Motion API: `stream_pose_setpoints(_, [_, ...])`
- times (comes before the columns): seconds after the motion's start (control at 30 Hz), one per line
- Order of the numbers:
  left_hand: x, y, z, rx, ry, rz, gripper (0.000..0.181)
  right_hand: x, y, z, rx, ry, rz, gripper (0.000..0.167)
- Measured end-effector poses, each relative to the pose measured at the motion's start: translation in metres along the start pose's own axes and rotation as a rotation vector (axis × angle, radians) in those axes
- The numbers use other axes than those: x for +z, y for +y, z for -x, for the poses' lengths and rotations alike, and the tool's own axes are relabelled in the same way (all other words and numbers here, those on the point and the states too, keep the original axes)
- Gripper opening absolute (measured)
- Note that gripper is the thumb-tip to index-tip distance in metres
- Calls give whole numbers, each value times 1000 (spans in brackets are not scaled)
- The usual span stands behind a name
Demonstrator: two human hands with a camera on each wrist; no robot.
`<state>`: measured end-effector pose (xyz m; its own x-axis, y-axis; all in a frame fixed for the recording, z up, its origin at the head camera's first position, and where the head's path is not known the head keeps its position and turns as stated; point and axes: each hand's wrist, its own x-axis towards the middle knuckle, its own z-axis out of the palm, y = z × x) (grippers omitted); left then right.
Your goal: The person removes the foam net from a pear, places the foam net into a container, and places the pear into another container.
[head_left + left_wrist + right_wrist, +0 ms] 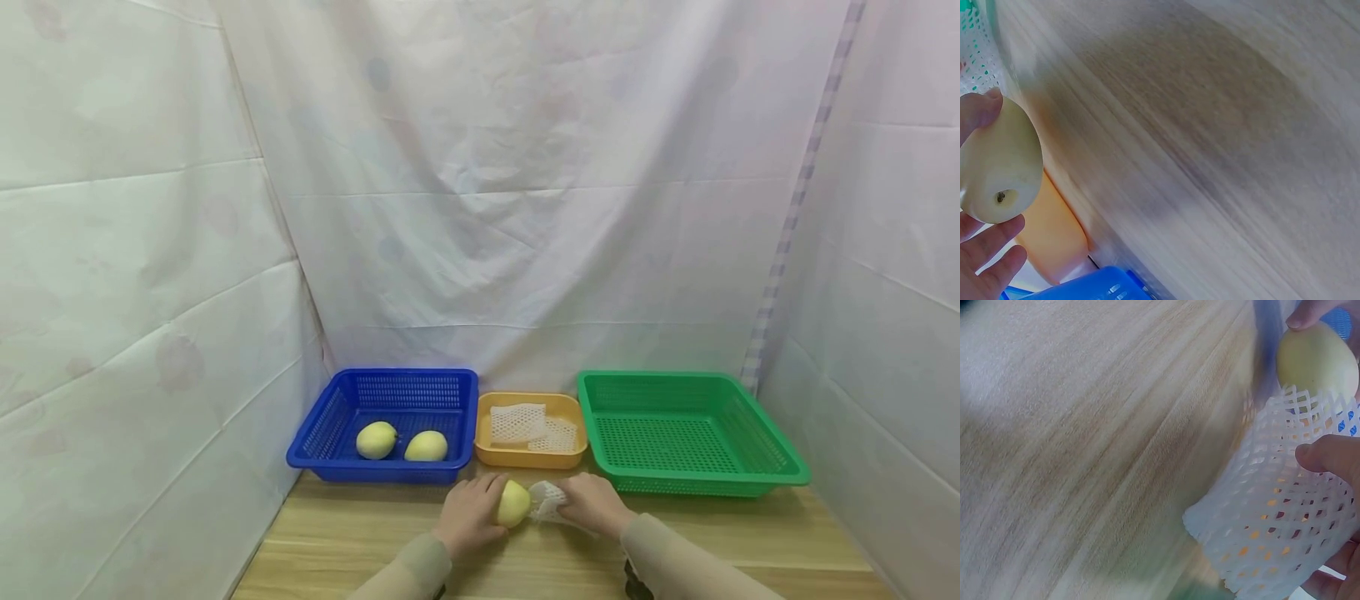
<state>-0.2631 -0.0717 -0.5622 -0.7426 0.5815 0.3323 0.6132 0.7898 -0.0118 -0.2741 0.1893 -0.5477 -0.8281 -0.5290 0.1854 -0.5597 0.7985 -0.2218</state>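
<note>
A pale yellow pear [513, 505] is gripped in my left hand [471, 515], above the wooden table. In the left wrist view, thumb and fingers hold the pear [1007, 156] from opposite sides, its dimpled end toward the camera. My right hand [595, 502] pinches a white foam fruit net [548, 502]. In the right wrist view, the open mouth of the net [1285, 506] meets the stem end of the pear [1316, 359], and the thumb lies on the mesh. Part of the right fingers is hidden behind the net.
Two more pears [377, 440] lie in a blue basket [382, 477] at the left. An orange tray [531, 459] with flat foam nets [517, 422] stands in the middle. A green basket [693, 484] is at the right. Wooden table [360, 533] lies in front; cloth hangs behind.
</note>
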Motion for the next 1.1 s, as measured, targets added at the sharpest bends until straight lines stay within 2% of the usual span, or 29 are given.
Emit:
stream_pose_setpoints(0.23, [0,-2,1,-13,-33,5,83,-2,1,2,24,-14,1,14])
stream_pose_setpoints(0.47, [1,-3,2,-23,-53,23,83,-4,5,4,22,-2,6,10])
stream_pose_setpoints(0.67, [-1,-2,1,-34,-66,36,84,-9,5,7,22,-7,3,13])
stream_pose_setpoints(1.1, [-1,-2,3,-12,-16,45,86,-17,6,9,26,15,8,22])
